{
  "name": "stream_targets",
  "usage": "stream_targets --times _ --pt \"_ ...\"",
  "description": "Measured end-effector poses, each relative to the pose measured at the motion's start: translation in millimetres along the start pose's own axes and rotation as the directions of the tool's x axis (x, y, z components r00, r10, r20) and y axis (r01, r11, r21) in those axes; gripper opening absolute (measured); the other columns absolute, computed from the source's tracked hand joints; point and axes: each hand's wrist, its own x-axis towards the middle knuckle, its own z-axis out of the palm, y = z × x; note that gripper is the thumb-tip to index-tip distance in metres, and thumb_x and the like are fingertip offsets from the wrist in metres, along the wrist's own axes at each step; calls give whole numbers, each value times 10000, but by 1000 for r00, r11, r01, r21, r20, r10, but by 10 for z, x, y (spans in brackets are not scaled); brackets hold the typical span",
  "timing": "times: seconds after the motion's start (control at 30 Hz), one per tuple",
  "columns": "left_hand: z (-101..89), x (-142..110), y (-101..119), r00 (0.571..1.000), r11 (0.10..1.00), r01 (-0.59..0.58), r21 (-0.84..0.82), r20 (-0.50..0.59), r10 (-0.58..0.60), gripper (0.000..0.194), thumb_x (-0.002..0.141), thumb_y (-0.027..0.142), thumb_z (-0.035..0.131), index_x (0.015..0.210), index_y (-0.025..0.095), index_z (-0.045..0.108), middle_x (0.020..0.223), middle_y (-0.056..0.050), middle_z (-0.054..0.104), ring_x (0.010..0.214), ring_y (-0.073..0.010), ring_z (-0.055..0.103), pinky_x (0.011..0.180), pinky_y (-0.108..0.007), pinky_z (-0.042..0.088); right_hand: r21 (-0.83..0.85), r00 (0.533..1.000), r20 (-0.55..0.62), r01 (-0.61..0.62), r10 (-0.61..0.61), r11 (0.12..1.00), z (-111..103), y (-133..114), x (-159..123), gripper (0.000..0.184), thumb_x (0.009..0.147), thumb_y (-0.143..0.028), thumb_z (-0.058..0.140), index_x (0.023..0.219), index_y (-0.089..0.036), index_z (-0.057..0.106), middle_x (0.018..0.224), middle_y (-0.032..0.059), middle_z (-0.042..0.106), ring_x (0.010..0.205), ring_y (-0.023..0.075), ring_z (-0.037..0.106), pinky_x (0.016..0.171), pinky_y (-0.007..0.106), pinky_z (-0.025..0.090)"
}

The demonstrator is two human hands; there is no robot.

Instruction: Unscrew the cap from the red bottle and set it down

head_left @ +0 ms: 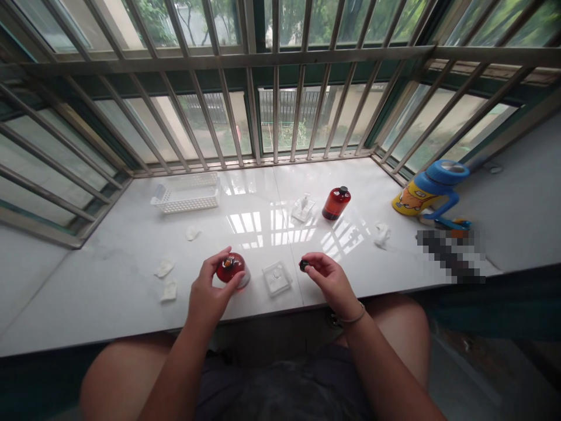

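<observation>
Near the front edge of the counter, the left hand curls partway round a squat amber bottle, thumb and fingers on opposite sides, probably to steady its slick, rounded shoulder. Its top looks uncapped. The right hand's grip is a narrow fingertip pinch on a small black cap, a hold that suits so little a piece. Between the hands lies a square, transparent dish, within easy reach of both. Farther back stands a capped red-amber bottle, glossy and translucent, dark liquid low inside; whether glass or plastic, I cannot tell. Behind left sits a perforated white plastic basket.
</observation>
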Motion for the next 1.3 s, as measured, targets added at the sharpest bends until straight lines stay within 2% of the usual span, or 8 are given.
stream_targets --times 0.2,0.43,0.5,0.6,0.77,0.97,1.17,1.3 --pt "-3 1 1 1000 1000 4 -2 3 -4 495 866 469 837 1287 300 638 1483 -82 709 1351 -331 692 1158 -547 563 -123 992 79 110 -100 986 85 12 -43 260 906 -420 856 1114 -284 781 1153 60 754 1079 235 729 1001 410 610" --pt "-6 1 9 1000 1000 -4 -5 5 4 487 879 472 829 1290 293 640 1486 -95 705 1365 -332 684 1163 -550 562 -148 990 135 63 -43 987 142 51 -114 243 917 -409 844 1110 -274 788 1190 78 779 1127 260 732 1045 438 588" --pt "-3 0 6 1000 1000 -9 -7 3 9 482 882 475 826 1286 290 641 1485 -102 704 1370 -335 681 1169 -553 557 -104 994 108 19 -8 994 151 53 -131 277 912 -430 853 1130 -271 791 1185 83 787 1117 259 732 1047 443 586" --pt "3 -3 -4 1000 1000 -3 -15 5 3 478 879 479 826 1279 293 641 1490 -100 701 1372 -334 679 1175 -555 552 74 997 43 -61 58 995 186 55 -151 308 893 -470 875 1116 -275 790 1179 76 791 1084 243 733 1032 436 595" --pt "10 -6 -16 1000 999 5 -38 9 -5 487 873 483 829 1279 295 637 1500 -99 694 1373 -332 678 1181 -552 548 347 981 1 -184 196 920 269 45 -176 345 842 -487 923 1059 -265 772 1146 49 795 1012 209 753 1045 435 601" --pt "9 -1 -6 1000 1000 3 -28 2 -3 491 870 482 833 1282 296 638 1494 -97 699 1372 -337 678 1172 -559 552 427 966 11 -237 257 873 305 28 -189 383 807 -496 950 1061 -271 772 1116 49 804 1007 216 770 1085 473 590" --pt "7 -4 9 1000 1000 1 -10 0 -1 484 876 475 826 1284 301 634 1489 -93 704 1358 -336 688 1165 -564 556 464 964 34 -248 262 850 328 47 -208 398 841 -513 920 1170 -334 784 1098 15 788 1018 198 767 1060 446 603" --pt "11 -4 2 1000 1000 -6 -10 -4 6 477 878 473 822 1281 298 636 1491 -100 702 1361 -337 687 1165 -559 559 446 971 29 -225 238 866 354 33 -224 357 847 -538 912 1109 -335 779 1073 6 766 1041 211 759 1094 487 590"
